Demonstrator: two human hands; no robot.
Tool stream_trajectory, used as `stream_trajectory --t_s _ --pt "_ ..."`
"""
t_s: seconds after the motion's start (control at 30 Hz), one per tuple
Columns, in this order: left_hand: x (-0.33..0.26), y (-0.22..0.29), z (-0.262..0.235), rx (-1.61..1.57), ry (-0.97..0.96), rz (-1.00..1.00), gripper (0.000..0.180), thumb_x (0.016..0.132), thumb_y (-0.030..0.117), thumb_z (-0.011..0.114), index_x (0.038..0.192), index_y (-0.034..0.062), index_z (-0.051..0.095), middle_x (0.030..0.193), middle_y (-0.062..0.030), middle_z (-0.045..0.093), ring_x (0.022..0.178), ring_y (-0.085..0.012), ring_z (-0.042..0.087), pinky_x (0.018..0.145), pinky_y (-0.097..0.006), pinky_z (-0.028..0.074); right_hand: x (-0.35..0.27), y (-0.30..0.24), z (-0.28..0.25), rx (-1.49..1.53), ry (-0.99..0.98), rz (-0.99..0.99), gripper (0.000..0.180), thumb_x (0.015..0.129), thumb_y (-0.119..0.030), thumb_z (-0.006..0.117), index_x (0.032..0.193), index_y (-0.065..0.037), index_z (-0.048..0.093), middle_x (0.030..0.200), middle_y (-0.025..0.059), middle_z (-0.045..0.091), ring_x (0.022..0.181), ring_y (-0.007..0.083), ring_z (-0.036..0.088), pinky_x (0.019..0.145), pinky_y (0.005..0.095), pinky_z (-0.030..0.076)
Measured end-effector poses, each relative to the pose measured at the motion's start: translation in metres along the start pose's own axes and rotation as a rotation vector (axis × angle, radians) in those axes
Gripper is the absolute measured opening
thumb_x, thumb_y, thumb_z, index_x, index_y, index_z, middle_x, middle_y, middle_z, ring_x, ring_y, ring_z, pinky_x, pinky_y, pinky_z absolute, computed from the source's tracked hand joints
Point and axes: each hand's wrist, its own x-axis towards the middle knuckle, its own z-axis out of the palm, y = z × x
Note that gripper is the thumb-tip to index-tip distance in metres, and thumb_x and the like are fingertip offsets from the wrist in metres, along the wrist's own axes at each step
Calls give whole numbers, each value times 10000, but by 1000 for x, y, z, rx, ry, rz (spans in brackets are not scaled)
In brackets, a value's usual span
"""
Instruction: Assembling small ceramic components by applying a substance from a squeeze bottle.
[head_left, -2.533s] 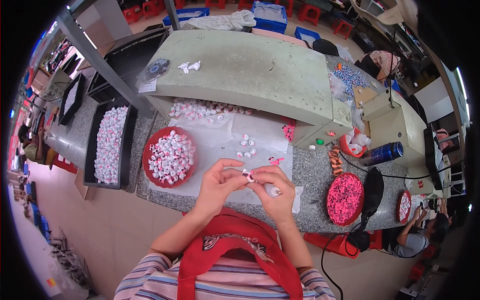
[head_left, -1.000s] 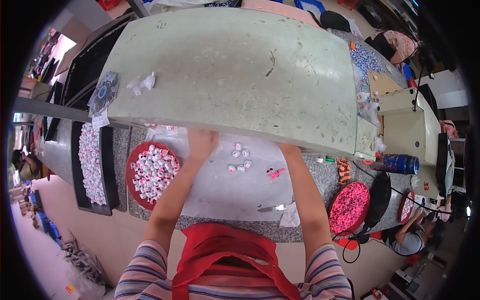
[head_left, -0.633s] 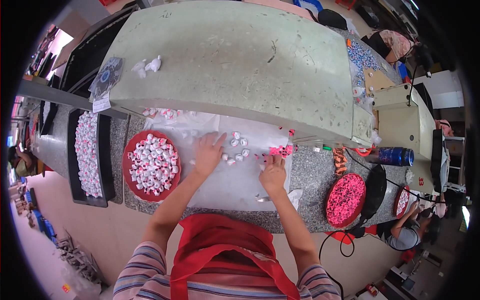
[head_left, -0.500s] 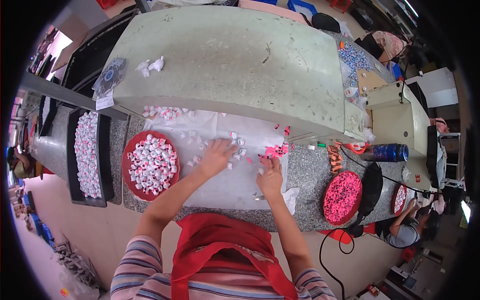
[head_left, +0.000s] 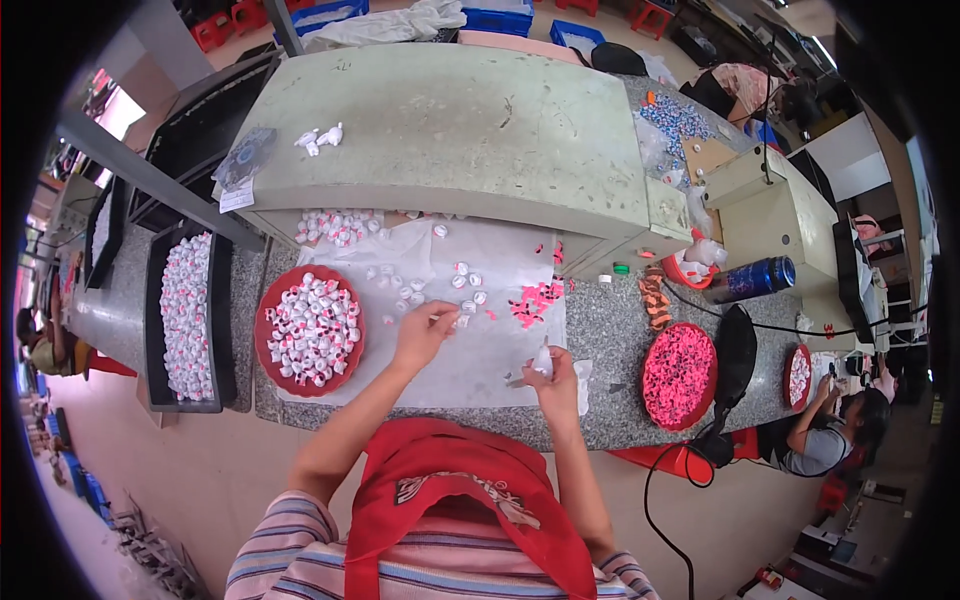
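Note:
My left hand (head_left: 425, 335) is closed in a pinch on a small white piece (head_left: 463, 321) above the white paper sheet (head_left: 400, 360). To its right, my right hand (head_left: 555, 385) is wrapped round a small white bottle with a pointed tip (head_left: 542, 360), the tip upward. A greyish edge shows beside that hand; I cannot make out what it is. Small white round pieces (head_left: 460, 281) lie loose on the sheet past my left hand. Farther right on the sheet is a scattered pile of tiny pink and black pieces (head_left: 535, 302).
Left of the sheet stand a red bowl (head_left: 262, 345) of white pieces and a black tray (head_left: 222, 330) heaped with more. On the right are a red bowl of pink pieces (head_left: 680, 380) and a blue bottle (head_left: 755, 280). A pale cabinet (head_left: 450, 130) overhangs the sheet's far side.
My left hand has drawn back from the loose white pieces and now pinches one. My right hand has moved nearer, away from the pink pile, and the white bottle shows in it.

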Motion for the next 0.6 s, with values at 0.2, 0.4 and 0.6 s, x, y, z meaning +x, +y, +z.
stream_trajectory --t_s 0.2,0.4,0.6 --pt "-69 118 -26 -1062 -224 -116 346 820 50 532 1158 -2 476 995 -121 581 829 -203 607 697 -253 499 -41 -133 16 58 -40 -39 336 726 -5 574 1048 34 487 745 62 560 629 86 527 519 205 427" --pt "-98 147 -23 -1240 -282 -97 339 831 47 511 1161 -11 462 1020 -163 569 867 -252 605 750 -267 511 -75 -174 19 146 -51 -301 359 726 -85 557 1056 47 504 748 48 532 554 56 459 485 180 368" --pt "-99 151 -27 -1548 -391 -281 380 840 75 505 1198 -18 418 1076 -176 536 941 -257 575 773 -252 506 -87 -176 23 217 25 -384 361 734 -95 564 1056 28 457 745 41 501 552 62 464 486 176 371"
